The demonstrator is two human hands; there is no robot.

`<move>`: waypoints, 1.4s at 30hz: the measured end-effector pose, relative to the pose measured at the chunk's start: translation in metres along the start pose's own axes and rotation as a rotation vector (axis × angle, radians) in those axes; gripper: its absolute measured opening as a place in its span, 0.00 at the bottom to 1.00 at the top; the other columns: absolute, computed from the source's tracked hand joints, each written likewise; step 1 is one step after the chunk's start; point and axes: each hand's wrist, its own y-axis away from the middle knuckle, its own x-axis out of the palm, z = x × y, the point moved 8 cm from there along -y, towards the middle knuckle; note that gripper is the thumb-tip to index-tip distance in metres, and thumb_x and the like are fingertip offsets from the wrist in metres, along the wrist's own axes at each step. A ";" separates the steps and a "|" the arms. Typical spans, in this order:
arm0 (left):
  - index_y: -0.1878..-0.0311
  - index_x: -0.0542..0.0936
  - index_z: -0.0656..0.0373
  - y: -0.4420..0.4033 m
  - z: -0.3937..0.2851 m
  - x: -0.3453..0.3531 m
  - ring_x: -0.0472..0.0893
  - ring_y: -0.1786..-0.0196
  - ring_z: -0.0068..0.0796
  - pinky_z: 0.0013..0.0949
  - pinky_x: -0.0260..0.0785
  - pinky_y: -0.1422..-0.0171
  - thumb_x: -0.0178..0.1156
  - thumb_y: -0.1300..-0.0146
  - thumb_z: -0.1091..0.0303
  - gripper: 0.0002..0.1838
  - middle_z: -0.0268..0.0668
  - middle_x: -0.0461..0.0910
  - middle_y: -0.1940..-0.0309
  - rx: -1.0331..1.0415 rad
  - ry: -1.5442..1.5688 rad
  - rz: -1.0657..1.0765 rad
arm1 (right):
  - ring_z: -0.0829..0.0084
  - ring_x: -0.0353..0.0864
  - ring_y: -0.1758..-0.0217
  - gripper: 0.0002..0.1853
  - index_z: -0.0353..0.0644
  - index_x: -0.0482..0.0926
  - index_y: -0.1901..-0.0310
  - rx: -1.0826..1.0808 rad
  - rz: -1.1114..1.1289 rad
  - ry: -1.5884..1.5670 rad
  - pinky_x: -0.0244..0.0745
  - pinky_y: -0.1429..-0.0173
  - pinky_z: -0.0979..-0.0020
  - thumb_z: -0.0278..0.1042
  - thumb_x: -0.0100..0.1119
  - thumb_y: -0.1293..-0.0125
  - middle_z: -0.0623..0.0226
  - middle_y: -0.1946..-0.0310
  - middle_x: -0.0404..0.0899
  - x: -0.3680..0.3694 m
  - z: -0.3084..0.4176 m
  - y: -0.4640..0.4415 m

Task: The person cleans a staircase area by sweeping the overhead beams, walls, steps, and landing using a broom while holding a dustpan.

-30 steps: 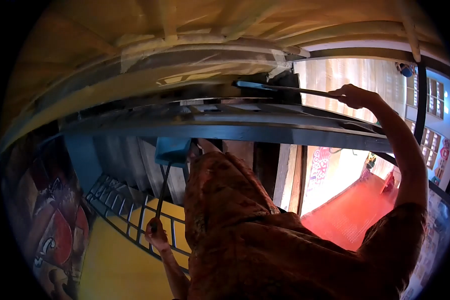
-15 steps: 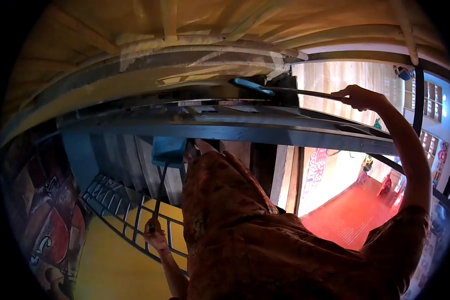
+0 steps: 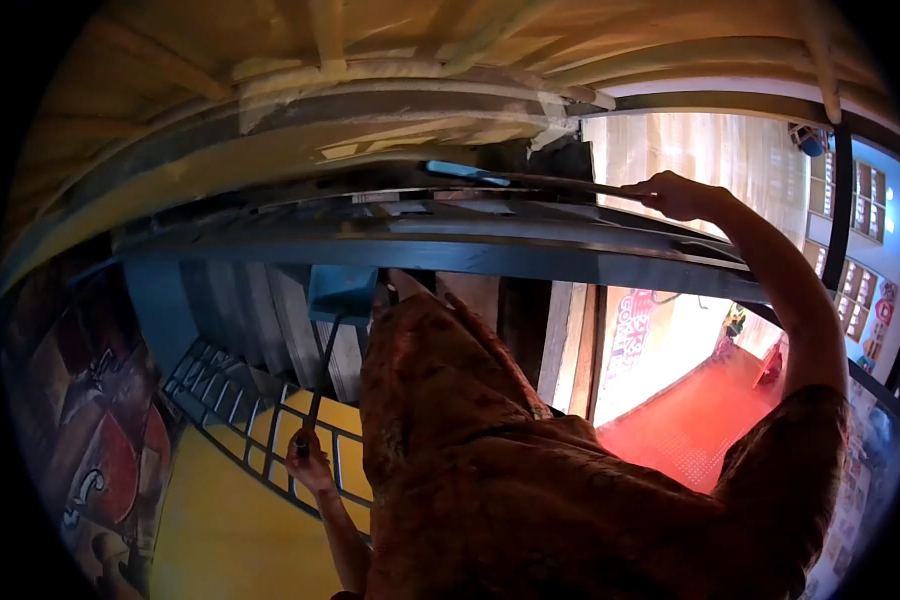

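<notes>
My right hand is closed around the end of a long dark handle, with the arm stretched out to the upper right. At the handle's far end is the blue head of a broom, over a dark ledge beyond the beam; what its underside touches is hard to see. Lower on the left, my left hand grips the upright handle of a blue long-handled dustpan. The pan is down on the plank floor near my foot, partly hidden by the beam.
A long grey-blue beam crosses between me and the ledge. Black metal ladder-like bars stand beside my left arm, over a yellow surface. A bright opening at right shows a red floor below. Curved yellowish panelling lies beyond.
My right hand and the broom head have moved to the left along the ledge. The left hand and the dustpan have hardly moved.
</notes>
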 end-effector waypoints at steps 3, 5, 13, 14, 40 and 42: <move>0.68 0.79 0.61 -0.001 -0.007 0.005 0.66 0.86 0.12 0.19 0.54 0.82 0.56 0.40 0.66 0.08 0.27 0.71 0.86 0.037 -0.008 0.017 | 0.57 0.78 0.58 0.20 0.51 0.68 0.41 -0.019 -0.028 -0.046 0.70 0.50 0.64 0.27 0.47 0.35 0.53 0.56 0.78 -0.005 0.003 -0.001; 0.67 0.79 0.61 0.001 -0.019 0.006 0.66 0.85 0.13 0.19 0.54 0.81 0.57 0.41 0.66 0.08 0.27 0.71 0.87 0.122 -0.017 0.050 | 0.60 0.78 0.62 0.21 0.54 0.68 0.40 -0.046 -0.076 -0.086 0.70 0.51 0.64 0.27 0.48 0.35 0.54 0.58 0.79 -0.008 0.001 -0.008; 0.64 0.80 0.63 0.011 0.011 -0.008 0.68 0.83 0.14 0.20 0.56 0.80 0.57 0.42 0.67 0.09 0.30 0.74 0.84 -0.236 -0.130 -0.047 | 0.83 0.53 0.88 0.21 0.62 0.68 0.41 0.253 0.022 -0.241 0.55 0.85 0.77 0.28 0.43 0.33 0.74 0.86 0.55 -0.020 0.008 0.011; 0.64 0.80 0.63 0.011 0.014 -0.007 0.68 0.83 0.14 0.20 0.56 0.80 0.57 0.42 0.67 0.09 0.30 0.74 0.84 -0.237 -0.128 -0.049 | 0.83 0.53 0.88 0.20 0.62 0.69 0.41 0.296 0.030 -0.248 0.55 0.84 0.77 0.29 0.44 0.33 0.74 0.87 0.56 -0.022 0.003 0.014; 0.69 0.79 0.64 -0.002 0.032 0.011 0.69 0.81 0.15 0.20 0.57 0.78 0.58 0.43 0.73 0.05 0.31 0.75 0.82 -0.001 -0.016 0.008 | 0.61 0.78 0.66 0.19 0.52 0.70 0.42 0.488 0.174 -0.055 0.73 0.59 0.61 0.28 0.47 0.35 0.55 0.65 0.78 -0.034 -0.006 0.053; 0.69 0.79 0.64 -0.005 0.025 0.011 0.69 0.81 0.14 0.19 0.57 0.78 0.58 0.43 0.72 0.05 0.31 0.76 0.82 0.023 -0.043 0.022 | 0.61 0.78 0.61 0.21 0.52 0.68 0.41 0.175 0.109 0.472 0.73 0.57 0.61 0.29 0.50 0.37 0.57 0.63 0.77 -0.025 -0.028 0.022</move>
